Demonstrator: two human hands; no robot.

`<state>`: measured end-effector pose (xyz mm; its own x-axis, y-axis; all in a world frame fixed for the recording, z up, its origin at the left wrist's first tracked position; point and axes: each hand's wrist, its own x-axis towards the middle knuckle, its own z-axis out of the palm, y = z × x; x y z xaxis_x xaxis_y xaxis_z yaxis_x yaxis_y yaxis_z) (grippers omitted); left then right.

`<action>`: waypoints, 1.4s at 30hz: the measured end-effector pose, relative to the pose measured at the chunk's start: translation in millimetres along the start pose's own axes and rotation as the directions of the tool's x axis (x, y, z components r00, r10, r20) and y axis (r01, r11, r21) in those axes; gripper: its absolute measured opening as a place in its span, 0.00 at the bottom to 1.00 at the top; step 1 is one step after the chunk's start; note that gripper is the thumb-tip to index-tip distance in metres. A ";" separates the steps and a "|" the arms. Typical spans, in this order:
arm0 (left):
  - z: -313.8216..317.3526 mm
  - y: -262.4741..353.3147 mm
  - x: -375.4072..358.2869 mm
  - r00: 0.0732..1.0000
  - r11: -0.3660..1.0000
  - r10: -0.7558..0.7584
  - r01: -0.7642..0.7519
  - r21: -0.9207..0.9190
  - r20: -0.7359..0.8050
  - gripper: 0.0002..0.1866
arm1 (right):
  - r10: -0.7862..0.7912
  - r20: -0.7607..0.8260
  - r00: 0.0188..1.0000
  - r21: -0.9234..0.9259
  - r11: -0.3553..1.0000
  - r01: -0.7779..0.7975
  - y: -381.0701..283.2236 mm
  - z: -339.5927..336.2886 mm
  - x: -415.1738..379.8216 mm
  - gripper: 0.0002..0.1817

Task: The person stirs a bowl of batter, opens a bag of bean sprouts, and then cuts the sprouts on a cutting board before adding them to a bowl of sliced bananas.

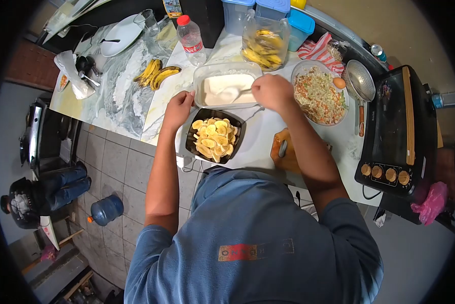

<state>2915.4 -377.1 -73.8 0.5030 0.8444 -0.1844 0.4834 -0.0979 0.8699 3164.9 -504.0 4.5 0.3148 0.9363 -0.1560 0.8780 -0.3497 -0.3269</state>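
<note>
A clear rectangular plastic container [199, 101] holds a creamy white mixture [217, 86]. My left hand [179, 108] is closed at its left edge, the fingertips on the rim. Over the right side my right hand [273, 92] is closed around the handle of a spoon [231, 94], whose bowl sits in the mixture. Just in front of the container is a dark square bowl [193, 147] heaped with banana slices [216, 138]. To the right of my right hand stands a round bowl [308, 120] of chopped vegetable mix, with an egg [339, 83] on its edge.
A wooden board [288, 157] lies under my right forearm. Bananas [156, 74], a red-capped bottle [191, 40] and a bag of bananas [264, 45] stand behind. A strainer [359, 81] and an oven [389, 131] are right. A person [40, 200] is at far left.
</note>
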 end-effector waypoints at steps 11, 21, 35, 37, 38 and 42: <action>3.7 0.7 0.6 0.999 0.994 0.033 -0.033 -0.104 -0.001 0.21 | 0.096 -0.015 0.995 -0.001 0.995 -0.096 -4.5 1.9 2.0 0.13; 2.6 -1.2 5.2 0.999 0.996 0.040 -0.038 -0.082 0.029 0.20 | -0.024 0.036 0.999 0.067 0.997 0.022 -2.5 17.7 10.9 0.13; 4.7 -1.0 1.7 0.999 0.987 0.040 -0.036 -0.156 0.023 0.19 | 0.098 -0.067 0.993 -0.010 0.995 -0.099 5.1 6.1 6.9 0.13; 4.8 -2.5 3.2 0.999 0.990 0.039 -0.035 -0.140 0.023 0.19 | -0.051 -0.076 0.996 -0.005 0.999 0.051 -5.3 14.7 6.9 0.13; 4.7 -3.2 4.1 0.999 0.992 0.034 -0.031 -0.126 0.025 0.19 | -0.062 -0.016 0.998 0.005 0.998 0.062 -4.2 14.6 5.0 0.13; 4.8 -2.1 1.9 0.999 0.991 0.047 -0.044 -0.130 0.023 0.19 | 0.053 -0.077 0.996 -0.063 0.996 -0.058 -4.2 -7.2 4.6 0.12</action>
<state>2918.8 -377.9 -78.1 0.5416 0.8265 -0.1538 0.3639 -0.0656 0.9291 3165.2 -498.0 11.9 0.3874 0.9164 -0.1008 0.8793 -0.4002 -0.2581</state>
